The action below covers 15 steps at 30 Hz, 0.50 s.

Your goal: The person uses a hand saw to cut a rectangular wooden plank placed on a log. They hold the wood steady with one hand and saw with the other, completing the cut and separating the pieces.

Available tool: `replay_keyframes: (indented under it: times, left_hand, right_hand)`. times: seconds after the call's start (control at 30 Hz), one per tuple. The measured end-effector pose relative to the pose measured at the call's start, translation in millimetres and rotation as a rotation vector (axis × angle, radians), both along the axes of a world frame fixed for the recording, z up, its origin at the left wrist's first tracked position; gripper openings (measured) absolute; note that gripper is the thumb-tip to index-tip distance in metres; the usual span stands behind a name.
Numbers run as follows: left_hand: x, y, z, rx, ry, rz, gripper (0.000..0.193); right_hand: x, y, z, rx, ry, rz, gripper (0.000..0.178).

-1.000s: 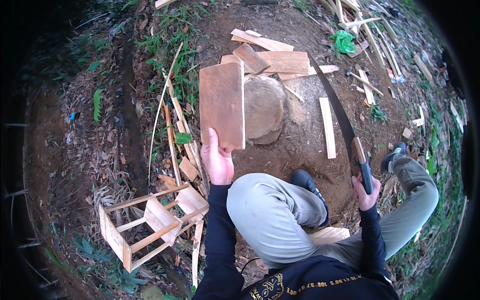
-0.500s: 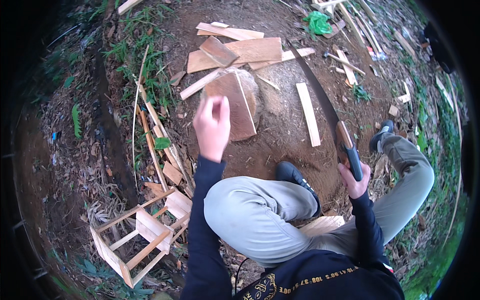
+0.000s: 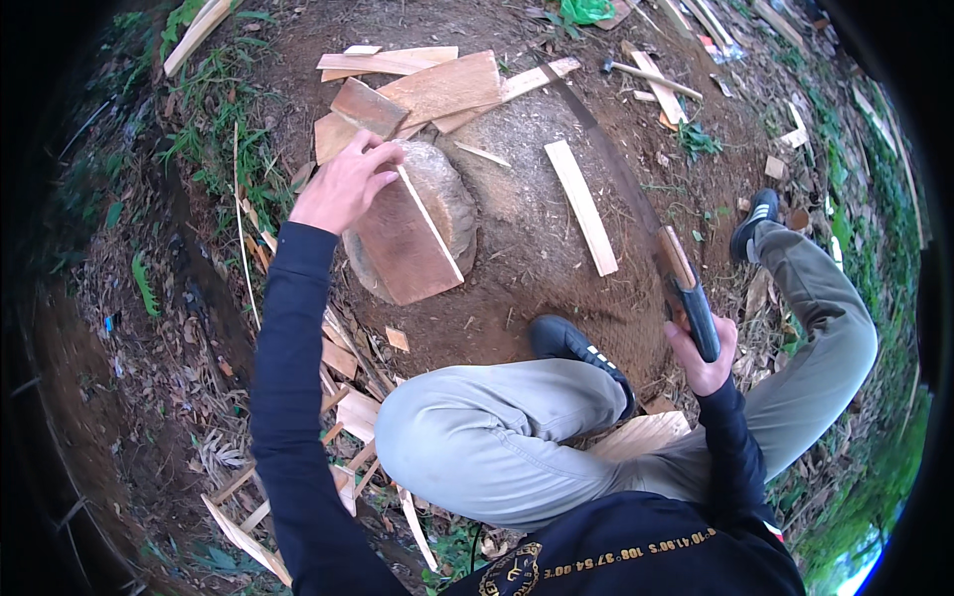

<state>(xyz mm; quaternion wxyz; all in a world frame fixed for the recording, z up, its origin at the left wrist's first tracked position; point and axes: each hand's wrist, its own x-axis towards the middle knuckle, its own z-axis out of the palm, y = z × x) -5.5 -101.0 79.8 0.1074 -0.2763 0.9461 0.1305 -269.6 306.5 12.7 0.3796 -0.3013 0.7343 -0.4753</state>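
Observation:
My right hand [image 3: 704, 356] is closed round the handle of a handsaw [image 3: 679, 268], whose long dark blade slants up and away to the left. A brown board [image 3: 405, 246] with a pale cut edge lies across a tree stump [image 3: 452, 194], its near end overhanging the ground. Over the board's far left end is my left hand [image 3: 343, 184], fingers apart and bent, nothing visible between them. Whether its fingertips touch the board I cannot tell. Just beyond them, a smaller brown offcut [image 3: 369, 106] rests on other boards.
Several boards [image 3: 447, 87] are piled behind the stump. A pale strip [image 3: 581, 209] lies on the soil to its right, with a hammer [image 3: 656, 79] farther off. A small wooden frame [image 3: 243, 536] stands lower left, partly behind my left arm. A little offcut [image 3: 397, 340] lies before the stump.
My left hand has gone from a curled pose above the board's near part to its far left end, fingers spreading. The little offcut has come into sight. The saw stays in my right hand.

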Motion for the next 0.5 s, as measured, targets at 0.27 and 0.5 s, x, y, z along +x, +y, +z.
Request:
replay_keyframes:
  times: [0.27, 0.5]
  left_hand:
    - [6.0, -10.1, -0.4, -0.02, 0.012, -0.144, 0.025]
    - [-0.1, 26.3, -6.8, -0.164, 0.094, 0.014, 0.076]
  right_hand:
    - [-7.5, -2.6, 2.6, -0.021, 0.002, -0.039, 0.027]
    - [-10.4, 3.0, 0.4, -0.025, 0.023, -0.028, 0.026]
